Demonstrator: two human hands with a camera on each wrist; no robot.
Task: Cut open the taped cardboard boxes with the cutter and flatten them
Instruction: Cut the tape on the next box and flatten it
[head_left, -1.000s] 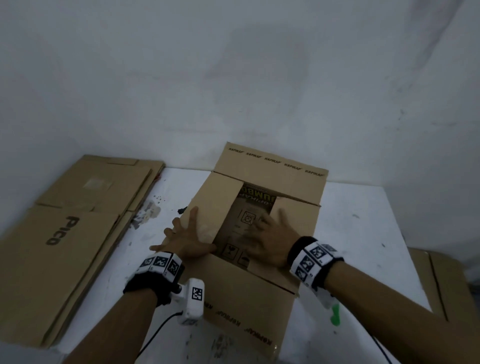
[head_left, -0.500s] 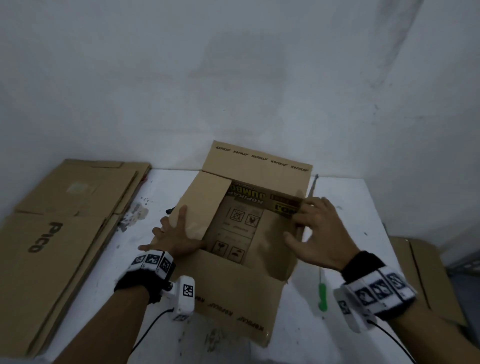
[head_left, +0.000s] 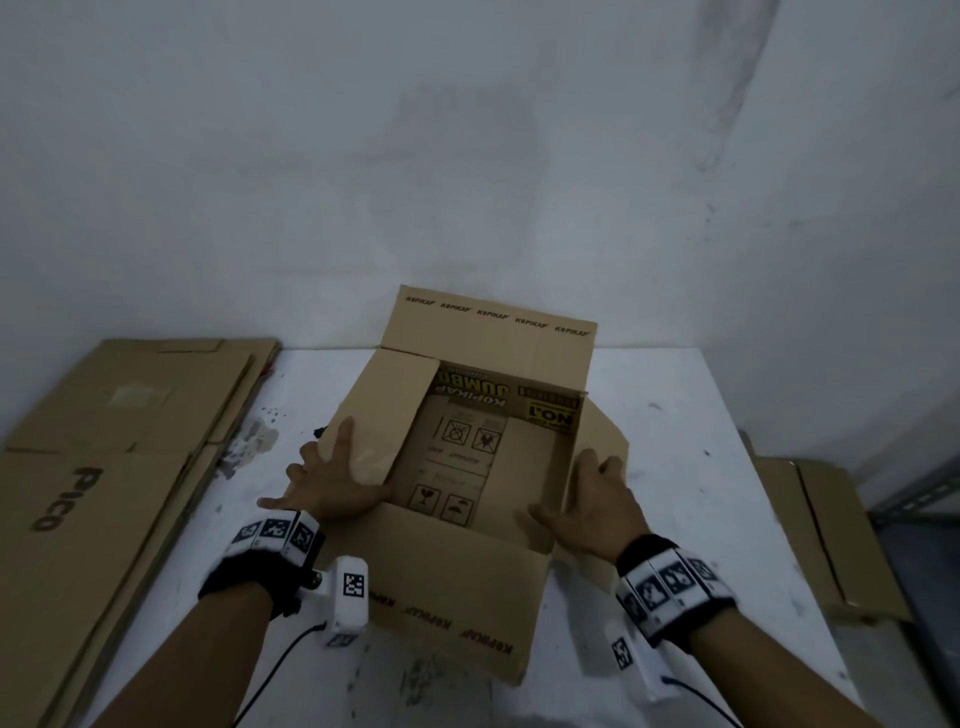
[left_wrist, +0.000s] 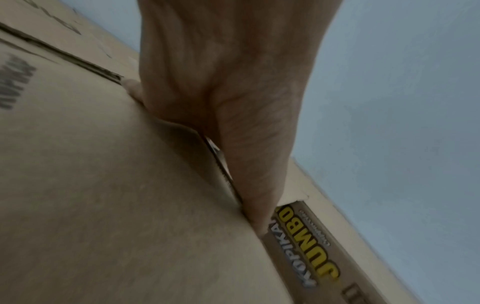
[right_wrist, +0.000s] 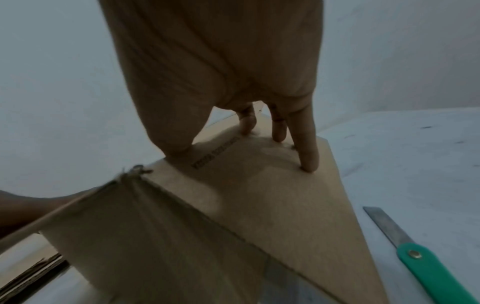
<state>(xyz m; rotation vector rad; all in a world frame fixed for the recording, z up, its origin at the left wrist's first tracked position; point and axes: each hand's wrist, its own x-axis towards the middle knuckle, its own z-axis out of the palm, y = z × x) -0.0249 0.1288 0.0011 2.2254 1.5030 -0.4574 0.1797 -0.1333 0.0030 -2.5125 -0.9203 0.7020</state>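
Observation:
An open brown cardboard box (head_left: 467, 587) printed KOPIKAP stands in the middle of the white table (head_left: 701, 395). Its far and near flaps are folded outward. My left hand (head_left: 332, 483) lies flat with spread fingers on the left flap (head_left: 384, 400), which leans over the opening. My right hand (head_left: 592, 504) presses straight fingers on the right flap (head_left: 610, 436), now folded outward, with the thumb at the box's inner edge. In the right wrist view the fingertips (right_wrist: 309, 164) touch that flap (right_wrist: 272, 195), and the green-handled cutter (right_wrist: 428, 267) lies on the table beside it. The left wrist view shows my left hand (left_wrist: 228, 82) against the cardboard (left_wrist: 103, 185).
A stack of flattened boxes (head_left: 104, 467) marked PICO lies along the table's left side. More flattened cardboard (head_left: 831, 530) sits lower, off the table's right edge. A plain grey wall (head_left: 467, 156) rises right behind the box.
My right hand has swung the right flap from over the opening to the outside of the box and now presses it there. The left hand has stayed on the left flap.

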